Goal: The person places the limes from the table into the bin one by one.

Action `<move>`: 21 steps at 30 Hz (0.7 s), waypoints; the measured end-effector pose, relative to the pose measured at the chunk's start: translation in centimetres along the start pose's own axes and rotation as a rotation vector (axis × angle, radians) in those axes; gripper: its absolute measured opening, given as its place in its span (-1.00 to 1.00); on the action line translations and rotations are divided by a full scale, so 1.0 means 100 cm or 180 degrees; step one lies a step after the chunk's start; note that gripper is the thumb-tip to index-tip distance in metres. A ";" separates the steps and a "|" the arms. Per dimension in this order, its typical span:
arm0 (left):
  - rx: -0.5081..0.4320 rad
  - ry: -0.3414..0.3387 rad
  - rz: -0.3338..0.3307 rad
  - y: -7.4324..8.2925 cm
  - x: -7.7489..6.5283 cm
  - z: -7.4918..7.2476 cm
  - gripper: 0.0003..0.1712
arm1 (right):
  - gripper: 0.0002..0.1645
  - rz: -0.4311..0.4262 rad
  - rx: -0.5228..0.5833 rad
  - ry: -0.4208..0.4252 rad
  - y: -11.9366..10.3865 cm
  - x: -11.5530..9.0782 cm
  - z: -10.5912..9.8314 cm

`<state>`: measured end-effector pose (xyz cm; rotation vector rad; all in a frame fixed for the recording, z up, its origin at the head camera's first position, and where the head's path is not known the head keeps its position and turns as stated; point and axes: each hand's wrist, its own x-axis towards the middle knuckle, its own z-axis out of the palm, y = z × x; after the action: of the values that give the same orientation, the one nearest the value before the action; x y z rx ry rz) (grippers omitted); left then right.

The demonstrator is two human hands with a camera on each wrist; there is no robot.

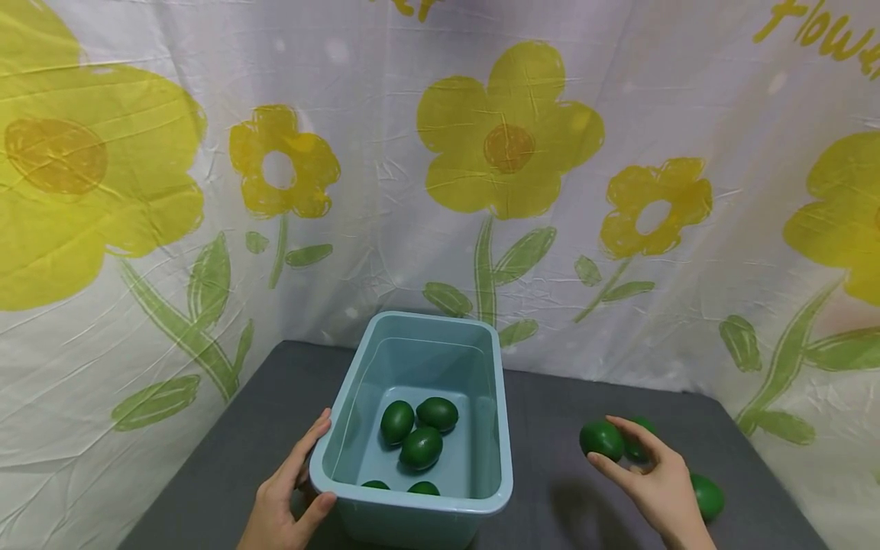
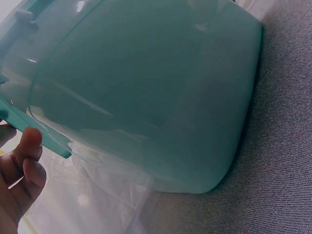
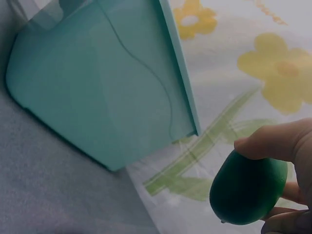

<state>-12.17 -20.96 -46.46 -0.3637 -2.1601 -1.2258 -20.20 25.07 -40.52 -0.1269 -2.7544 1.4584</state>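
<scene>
A light blue plastic bin [image 1: 412, 498] stands on the table with several smooth dark green avocados [image 1: 422, 448] on its floor. My left hand [image 1: 285, 485] grips the bin's rim at the near left corner, thumb on top. In the left wrist view its fingers [image 2: 32, 141] bend under the rim. To the right of the bin, my right hand [image 1: 656, 481] pinches one avocado [image 3: 246, 187] between thumb and fingers, raised above the table with its shadow below. Another avocado [image 1: 639, 441] is partly hidden behind that hand, and one more [image 1: 706, 496] lies beside the wrist.
The dark grey table [image 1: 543, 405] runs back to a hanging white cloth [image 1: 385, 191] printed with yellow flowers, which also encloses the left and right sides. The bin's tall walls rise between the two hands.
</scene>
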 end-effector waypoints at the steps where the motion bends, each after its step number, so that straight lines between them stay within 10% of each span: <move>1: -0.0010 -0.0004 0.0013 0.000 0.000 0.000 -0.07 | -0.03 -0.0014 0.0049 -0.0003 -0.001 0.000 0.001; 21: -0.0024 -0.0005 -0.0061 0.000 0.000 0.000 -0.08 | -0.13 -0.0334 0.0456 0.0055 -0.022 0.000 0.014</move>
<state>-12.16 -20.92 -46.47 -0.3478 -2.1655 -1.2449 -20.43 22.72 -39.49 0.0078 -2.5888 1.6114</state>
